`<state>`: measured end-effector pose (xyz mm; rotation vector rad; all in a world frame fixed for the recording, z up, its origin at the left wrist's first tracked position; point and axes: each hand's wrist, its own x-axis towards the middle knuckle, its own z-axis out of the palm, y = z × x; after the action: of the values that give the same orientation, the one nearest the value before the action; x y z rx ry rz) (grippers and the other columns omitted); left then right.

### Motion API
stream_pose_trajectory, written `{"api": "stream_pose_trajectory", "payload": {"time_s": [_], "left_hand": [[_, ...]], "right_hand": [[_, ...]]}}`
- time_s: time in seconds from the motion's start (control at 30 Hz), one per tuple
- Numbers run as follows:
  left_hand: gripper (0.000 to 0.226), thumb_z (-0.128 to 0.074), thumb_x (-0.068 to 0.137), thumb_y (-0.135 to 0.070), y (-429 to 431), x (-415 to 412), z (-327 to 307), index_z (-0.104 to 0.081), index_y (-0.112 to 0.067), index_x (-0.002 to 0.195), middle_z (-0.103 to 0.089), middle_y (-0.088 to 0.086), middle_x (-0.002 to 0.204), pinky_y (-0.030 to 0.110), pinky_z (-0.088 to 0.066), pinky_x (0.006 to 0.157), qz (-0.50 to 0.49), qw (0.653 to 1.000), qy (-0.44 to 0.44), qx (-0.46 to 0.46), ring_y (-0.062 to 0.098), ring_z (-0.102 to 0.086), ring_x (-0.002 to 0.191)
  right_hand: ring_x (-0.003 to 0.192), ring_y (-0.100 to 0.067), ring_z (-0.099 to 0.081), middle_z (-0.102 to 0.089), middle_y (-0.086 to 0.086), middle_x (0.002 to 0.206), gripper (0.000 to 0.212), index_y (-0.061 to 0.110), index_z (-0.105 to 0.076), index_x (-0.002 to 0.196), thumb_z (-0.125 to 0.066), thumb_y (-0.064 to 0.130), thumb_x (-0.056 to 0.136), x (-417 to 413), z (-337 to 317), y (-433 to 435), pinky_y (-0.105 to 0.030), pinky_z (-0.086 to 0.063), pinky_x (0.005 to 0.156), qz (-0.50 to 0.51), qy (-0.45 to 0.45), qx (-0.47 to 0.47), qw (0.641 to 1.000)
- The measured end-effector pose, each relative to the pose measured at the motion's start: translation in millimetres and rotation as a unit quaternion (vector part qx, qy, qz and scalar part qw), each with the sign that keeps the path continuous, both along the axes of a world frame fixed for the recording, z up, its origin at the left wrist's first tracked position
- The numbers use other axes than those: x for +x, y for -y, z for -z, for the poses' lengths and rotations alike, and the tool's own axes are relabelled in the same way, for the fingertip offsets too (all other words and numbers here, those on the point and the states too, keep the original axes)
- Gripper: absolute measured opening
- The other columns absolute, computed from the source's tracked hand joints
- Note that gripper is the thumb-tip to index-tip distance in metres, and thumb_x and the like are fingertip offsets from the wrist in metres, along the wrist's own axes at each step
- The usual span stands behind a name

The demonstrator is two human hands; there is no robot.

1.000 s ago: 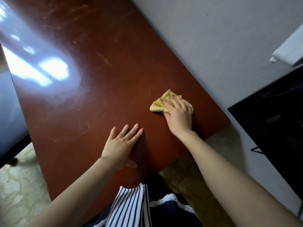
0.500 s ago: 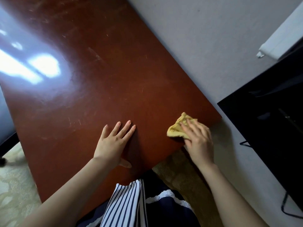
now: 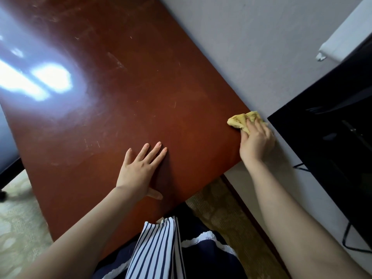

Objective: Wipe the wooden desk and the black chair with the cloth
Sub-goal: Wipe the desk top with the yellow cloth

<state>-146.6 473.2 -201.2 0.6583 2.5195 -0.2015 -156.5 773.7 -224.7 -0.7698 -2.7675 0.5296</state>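
Note:
The reddish-brown wooden desk (image 3: pixel 124 101) fills the middle and left of the head view, glossy, with light scratches and a bright window reflection at the left. My left hand (image 3: pixel 141 170) lies flat on it near the front edge, fingers spread, holding nothing. My right hand (image 3: pixel 256 141) presses a crumpled yellow cloth (image 3: pixel 241 120) against the desk's right corner, where the top meets the wall. A dark chair part (image 3: pixel 10 172) shows at the far left edge, mostly out of frame.
A grey wall (image 3: pixel 251 47) runs along the desk's far side. A black flat screen (image 3: pixel 332 141) stands at the right with a cable below it. A white unit (image 3: pixel 346 31) sits at top right. Patterned carpet (image 3: pixel 18 228) lies below; my striped clothing (image 3: pixel 159 250) is at the bottom.
My right hand has slid the cloth rightwards along the desk to its right corner by the wall. My left hand has stayed flat in the same place.

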Motion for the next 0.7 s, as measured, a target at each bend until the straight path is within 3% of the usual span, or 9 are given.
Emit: {"api": "stream_pose_trajectory", "payload": {"time_s": [0.1,0.23,0.4,0.5,0.57,0.7], "left_hand": [[0.136,-0.064,0.055,-0.079,-0.2,-0.1,-0.6,0.037,-0.033,0.134,0.027,-0.011,0.155,0.054,0.002,0.114,0.002,1.000,0.003,-0.007,0.020,0.017,0.146],[0.136,-0.063,0.055,-0.079,-0.6,0.6,-1.8,0.036,-0.031,0.136,0.026,-0.010,0.156,0.055,0.002,0.114,0.009,1.000,0.000,-0.018,0.021,0.015,0.146],[0.135,-0.062,0.058,-0.079,-2.7,0.7,-1.5,0.031,-0.030,0.142,0.025,-0.006,0.156,0.057,0.005,0.113,0.019,0.999,-0.011,-0.028,0.023,0.015,0.146],[0.131,-0.061,0.060,-0.079,3.7,5.6,-0.1,0.035,-0.034,0.137,0.028,-0.002,0.155,0.061,0.005,0.111,0.008,0.999,-0.032,0.004,0.028,0.021,0.144],[0.129,-0.058,0.059,-0.081,10.8,10.1,0.0,0.039,-0.037,0.132,0.030,-0.002,0.155,0.061,0.003,0.111,-0.007,0.999,-0.046,0.021,0.029,0.023,0.143],[0.131,-0.057,0.056,-0.084,30.0,19.6,1.1,0.040,-0.038,0.131,0.030,-0.003,0.155,0.061,0.001,0.111,-0.062,0.996,-0.058,0.034,0.029,0.022,0.144]], "right_hand": [[0.131,-0.028,-0.038,-0.049,-0.006,0.141,0.039,0.017,-0.058,0.129,-0.060,0.019,0.090,14.5,6.6,24.7,-0.040,-0.022,0.110,-0.058,0.032,0.004,0.998],[0.130,-0.031,-0.041,-0.053,-0.006,0.137,0.046,0.019,-0.060,0.127,-0.069,0.014,0.082,46.3,6.4,66.9,-0.051,-0.029,0.107,-0.155,0.037,-0.020,0.987],[0.116,-0.029,-0.056,-0.061,-0.004,0.127,0.060,0.020,-0.065,0.121,-0.084,0.012,0.065,80.4,6.0,99.0,-0.049,-0.037,0.102,-0.324,0.023,-0.022,0.946],[0.113,-0.027,-0.058,-0.062,-0.003,0.125,0.065,0.020,-0.067,0.117,-0.087,0.012,0.056,93.8,9.5,93.7,-0.051,-0.041,0.100,-0.443,0.010,0.002,0.896],[0.114,-0.025,-0.059,-0.062,-0.002,0.126,0.066,0.021,-0.067,0.118,-0.087,0.012,0.056,92.0,11.0,79.8,-0.044,-0.041,0.101,-0.502,0.005,0.038,0.864],[0.109,-0.022,-0.060,-0.064,0.002,0.123,0.060,0.024,-0.068,0.116,-0.085,0.011,0.060,68.3,9.2,56.7,-0.037,-0.041,0.094,-0.500,-0.014,0.067,0.863]]}}
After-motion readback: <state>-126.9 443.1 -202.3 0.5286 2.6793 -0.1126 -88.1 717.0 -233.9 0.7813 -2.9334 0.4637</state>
